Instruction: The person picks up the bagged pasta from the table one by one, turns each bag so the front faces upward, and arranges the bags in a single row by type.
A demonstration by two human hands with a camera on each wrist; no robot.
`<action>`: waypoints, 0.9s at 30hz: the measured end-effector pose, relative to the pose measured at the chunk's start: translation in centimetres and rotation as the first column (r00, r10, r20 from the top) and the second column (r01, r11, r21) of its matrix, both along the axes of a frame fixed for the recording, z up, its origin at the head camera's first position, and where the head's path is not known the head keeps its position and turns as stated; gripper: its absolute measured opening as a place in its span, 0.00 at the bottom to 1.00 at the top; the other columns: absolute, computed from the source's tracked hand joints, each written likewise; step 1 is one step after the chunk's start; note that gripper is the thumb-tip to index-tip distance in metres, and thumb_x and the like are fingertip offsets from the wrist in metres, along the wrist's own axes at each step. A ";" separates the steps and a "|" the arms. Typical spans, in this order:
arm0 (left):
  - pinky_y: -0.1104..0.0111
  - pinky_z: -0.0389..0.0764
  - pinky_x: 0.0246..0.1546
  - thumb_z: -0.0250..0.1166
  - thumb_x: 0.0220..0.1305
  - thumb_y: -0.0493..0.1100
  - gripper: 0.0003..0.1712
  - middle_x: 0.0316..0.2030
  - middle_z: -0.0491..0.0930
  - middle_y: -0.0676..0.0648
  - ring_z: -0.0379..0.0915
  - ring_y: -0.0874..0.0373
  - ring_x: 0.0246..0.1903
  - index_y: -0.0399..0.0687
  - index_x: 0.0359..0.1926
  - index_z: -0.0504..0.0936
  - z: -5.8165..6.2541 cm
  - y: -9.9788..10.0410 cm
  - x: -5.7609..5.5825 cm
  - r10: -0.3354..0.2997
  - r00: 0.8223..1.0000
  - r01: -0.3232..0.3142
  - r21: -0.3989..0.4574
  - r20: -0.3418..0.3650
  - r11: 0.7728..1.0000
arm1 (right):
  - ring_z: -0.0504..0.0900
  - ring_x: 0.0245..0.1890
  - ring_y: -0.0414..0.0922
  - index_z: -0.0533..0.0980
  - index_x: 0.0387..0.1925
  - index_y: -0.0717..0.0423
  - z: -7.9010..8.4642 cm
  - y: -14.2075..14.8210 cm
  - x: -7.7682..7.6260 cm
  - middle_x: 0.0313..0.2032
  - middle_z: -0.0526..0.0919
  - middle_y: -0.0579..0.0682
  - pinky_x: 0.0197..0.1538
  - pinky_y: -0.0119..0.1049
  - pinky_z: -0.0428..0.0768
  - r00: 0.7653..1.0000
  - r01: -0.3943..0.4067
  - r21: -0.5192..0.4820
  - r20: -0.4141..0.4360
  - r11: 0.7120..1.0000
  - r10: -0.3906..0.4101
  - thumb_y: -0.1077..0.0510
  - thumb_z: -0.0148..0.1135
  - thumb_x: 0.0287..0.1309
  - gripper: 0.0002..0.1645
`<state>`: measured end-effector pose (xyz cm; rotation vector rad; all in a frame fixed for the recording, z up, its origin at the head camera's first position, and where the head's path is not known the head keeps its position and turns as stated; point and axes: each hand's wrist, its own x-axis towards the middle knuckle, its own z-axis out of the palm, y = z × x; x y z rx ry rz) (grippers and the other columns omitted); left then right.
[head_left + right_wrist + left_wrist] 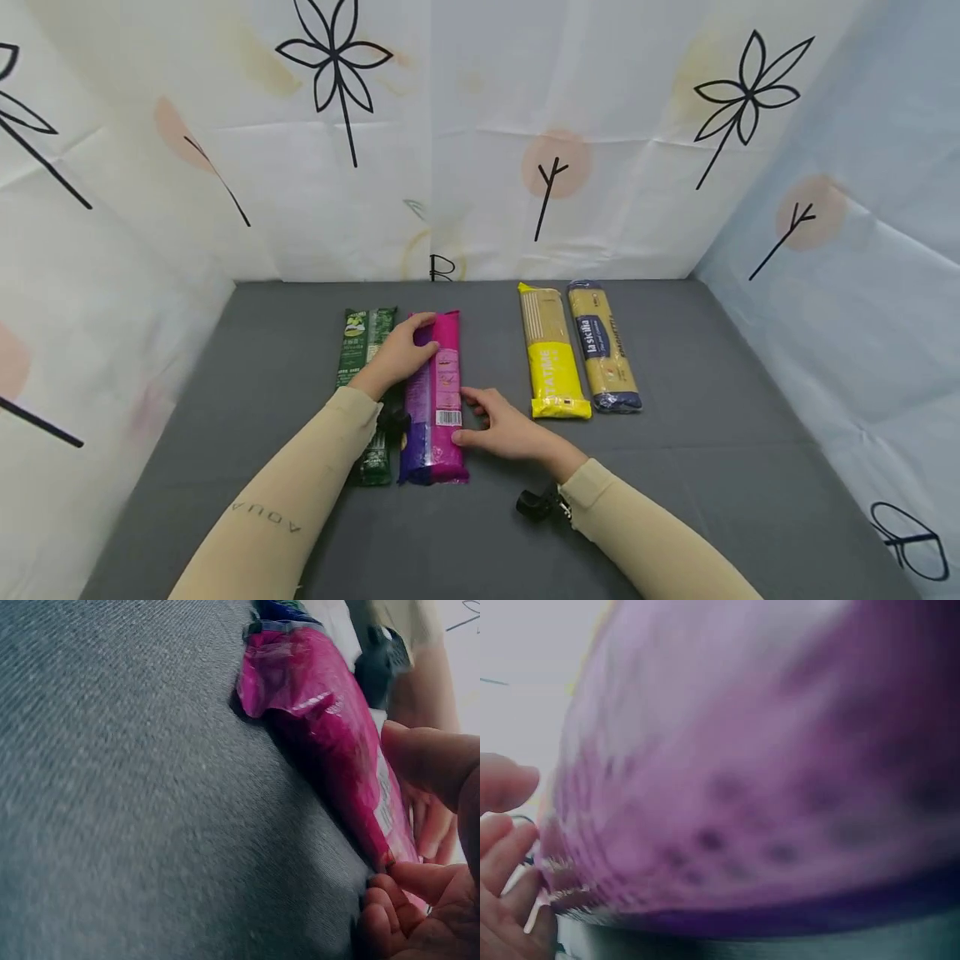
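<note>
A long pink and purple food packet (447,367) lies flat on the grey table with a barcode facing up. My left hand (401,354) rests over its upper part, thumb and fingers spread against it. On the packet's right edge are the fingertips and thumb of my right hand (502,425), set apart from each other. Blurred purple wrapper (705,787) fills most of the left wrist view, with left-hand fingers (514,862) at its edge. In the right wrist view, right-hand fingers (386,907) touch the low side of the pink wrapper (307,682).
Just left, a dark green packet (351,354) lies partly hidden under my left arm. Farther right are a yellow pasta packet (555,367) and a blue-labelled pasta packet (603,346), side by side. Patterned white cloth (480,100) walls the table's back and sides.
</note>
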<state>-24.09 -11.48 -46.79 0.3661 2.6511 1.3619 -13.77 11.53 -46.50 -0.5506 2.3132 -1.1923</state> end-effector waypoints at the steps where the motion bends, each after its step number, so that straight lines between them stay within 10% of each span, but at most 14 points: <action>1: 0.49 0.62 0.63 0.61 0.68 0.44 0.35 0.67 0.64 0.42 0.58 0.45 0.67 0.46 0.72 0.60 -0.1 -0.1 -0.4 0.007 1.000 -0.007 0.009 -0.005 1.000 | 0.64 0.55 0.46 0.54 0.74 0.51 -0.1 -0.1 0.0 0.58 0.63 0.51 0.57 0.42 0.69 1.000 -0.013 0.011 -0.006 1.000 0.013 0.41 0.65 0.59 0.49; 14: 0.49 0.70 0.55 0.62 0.68 0.46 0.28 0.61 0.64 0.34 0.59 0.40 0.59 0.39 0.64 0.71 0.3 0.4 -2.6 0.066 0.996 -0.056 -0.166 0.053 0.985 | 0.61 0.55 0.46 0.54 0.74 0.45 0.1 -0.6 0.2 0.57 0.61 0.48 0.56 0.45 0.67 0.999 -0.037 0.089 -0.005 0.995 0.037 0.38 0.68 0.53 0.52; 27: 0.61 0.74 0.34 0.64 0.66 0.42 0.09 0.41 0.78 0.40 0.70 0.48 0.38 0.40 0.41 0.82 1.0 1.1 -3.1 0.150 0.977 -0.134 -0.106 0.151 0.985 | 0.55 0.61 0.48 0.53 0.72 0.45 0.1 -0.6 -0.2 0.64 0.56 0.50 0.63 0.48 0.62 0.997 -0.079 0.145 0.013 0.986 0.078 0.34 0.68 0.50 0.55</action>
